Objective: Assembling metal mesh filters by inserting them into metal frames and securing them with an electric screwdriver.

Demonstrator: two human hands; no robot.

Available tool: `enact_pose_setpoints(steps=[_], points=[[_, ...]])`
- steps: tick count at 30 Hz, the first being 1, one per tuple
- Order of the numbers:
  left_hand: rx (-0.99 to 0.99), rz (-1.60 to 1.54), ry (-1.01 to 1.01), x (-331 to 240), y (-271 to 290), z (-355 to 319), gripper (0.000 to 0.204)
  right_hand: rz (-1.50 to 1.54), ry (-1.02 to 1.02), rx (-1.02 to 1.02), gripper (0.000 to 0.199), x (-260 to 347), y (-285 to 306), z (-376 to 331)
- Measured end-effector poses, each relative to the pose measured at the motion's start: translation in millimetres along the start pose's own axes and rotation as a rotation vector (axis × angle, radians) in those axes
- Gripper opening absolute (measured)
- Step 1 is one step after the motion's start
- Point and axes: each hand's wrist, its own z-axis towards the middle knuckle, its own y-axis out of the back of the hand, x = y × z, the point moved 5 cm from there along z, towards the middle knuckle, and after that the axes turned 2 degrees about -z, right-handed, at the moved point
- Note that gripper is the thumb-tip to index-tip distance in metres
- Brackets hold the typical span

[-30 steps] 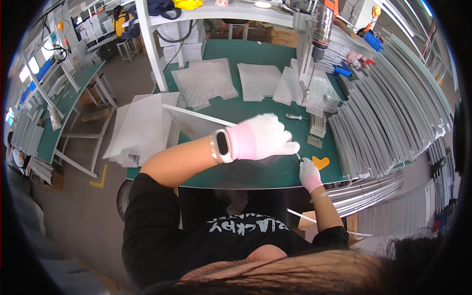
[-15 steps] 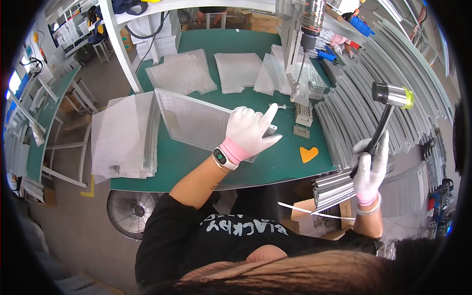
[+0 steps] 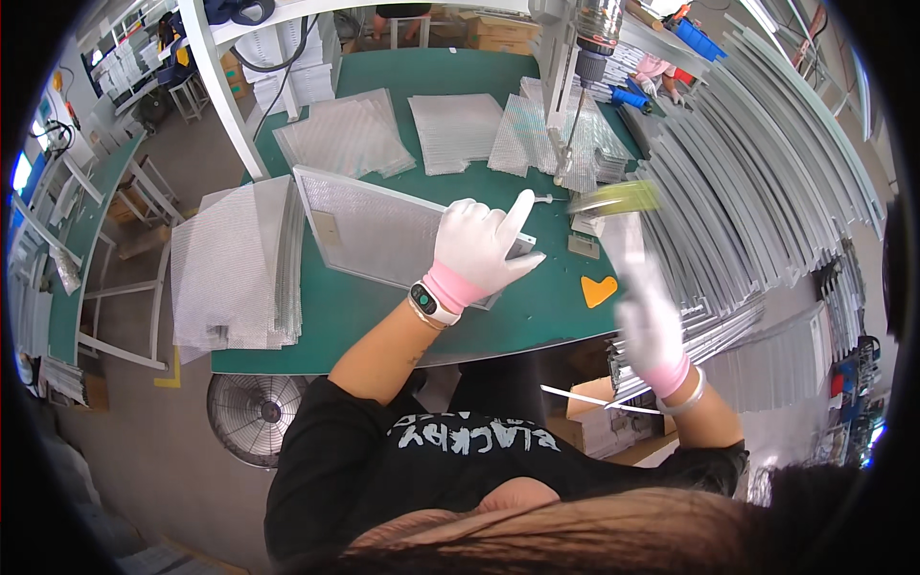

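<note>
Green desk [image 3: 537,316]: left hand [image 3: 474,246] against framed panel [image 3: 369,225], forefinger and thumb apart, further grip cannot be told; right hand [image 3: 654,331] grip clamped on motion-blurred mallet [image 3: 621,198] near right edge.

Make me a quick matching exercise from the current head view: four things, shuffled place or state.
1. Left hand
2. Right hand
3. Orange piece
4. Fan

A. Lying on the green tabletop
B. Holding the motion-blurred mallet
C. Below the tabletop's front edge, toward the left
D. At the framed panel's right end

Pairs: 1-D, 2-B, 3-A, 4-C
</note>
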Motion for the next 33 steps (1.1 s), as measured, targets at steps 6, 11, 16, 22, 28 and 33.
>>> enact_pose_setpoints(steps=[6,11,16,22,28,33], points=[[-0.017,0.025,0.002,2,10,-4,0.085,0.238,-0.259,0.005,0.056,-12,27,16],[-0.049,0.008,-0.016,-3,8,-1,0.085,0.203,-0.084,-0.02,0.065,-4,-7,-7],[-0.047,0.009,-0.008,1,11,-4,0.084,0.072,-0.218,0.111,0.059,-11,12,13],[-0.037,-0.018,0.003,-3,11,-2,0.081,0.145,-0.086,0.178,0.061,0,-30,-14],[-0.101,0.031,-0.02,-8,20,-2,0.064,0.137,-0.464,0.565,0.059,-59,-126,-70],[-0.076,-0.031,0.058,-17,26,1,0.033,0.057,-0.156,0.09,0.062,-83,-142,-11]])
